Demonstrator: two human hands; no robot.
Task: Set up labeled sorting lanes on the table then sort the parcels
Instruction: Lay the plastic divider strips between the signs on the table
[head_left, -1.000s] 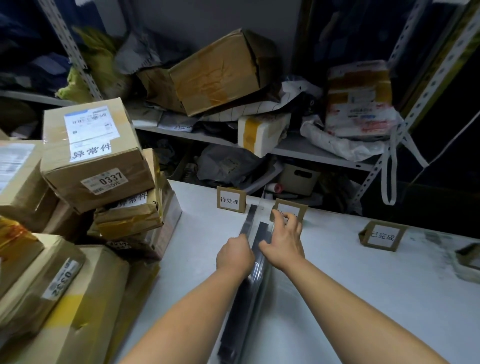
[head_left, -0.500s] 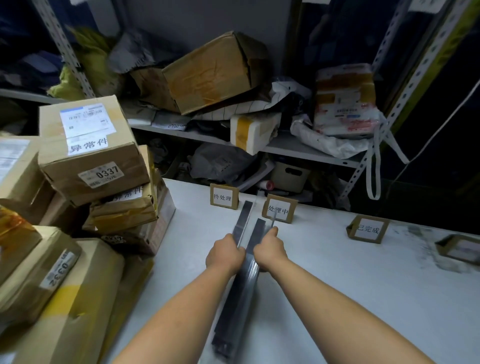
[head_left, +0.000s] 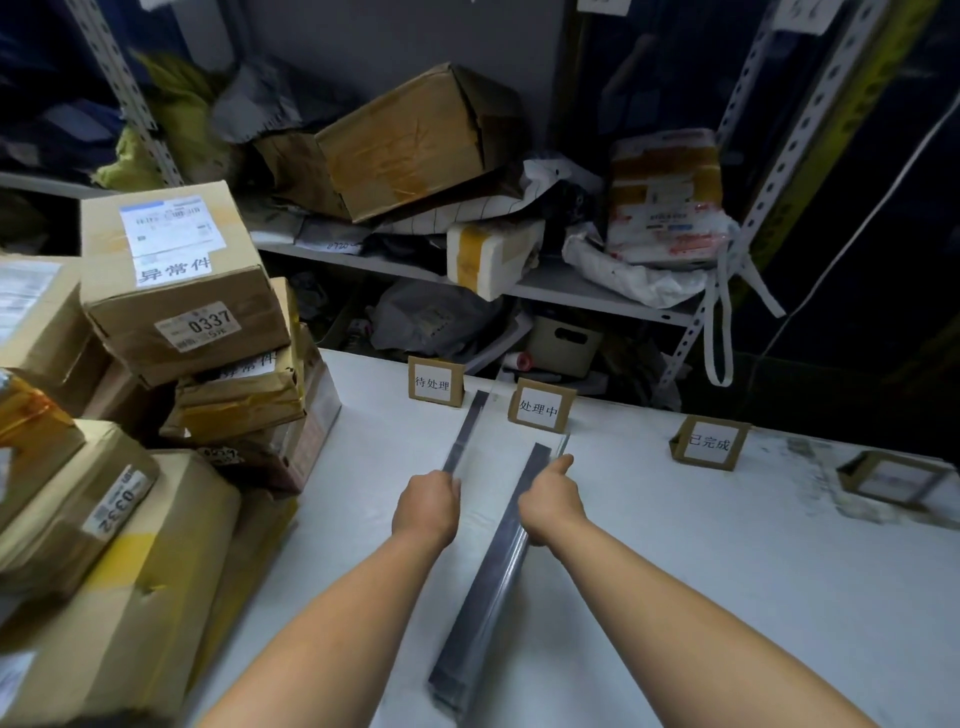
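Two long dark grey strips lie on the white table (head_left: 727, 571). My left hand (head_left: 427, 506) grips the near end of the far strip (head_left: 467, 428), which runs toward the gap between two label cards. My right hand (head_left: 551, 503) grips the upper part of the longer near strip (head_left: 488, 597), thumb pointing forward. Three cardboard label cards stand along the table's back edge: one at the left (head_left: 435, 382), one in the middle (head_left: 540, 407), one at the right (head_left: 709, 442). Cardboard parcels (head_left: 176, 291) are stacked on the left.
A fourth small card frame (head_left: 893, 478) sits at the far right of the table. More taped boxes and mailer bags (head_left: 421, 140) crowd the metal shelf (head_left: 571, 286) behind the table. A large parcel (head_left: 119, 597) lies along the table's left edge.
My hands have moved apart: the two strips, held together a moment ago, are now separated, the left one lying farther back and the right one nearer me.
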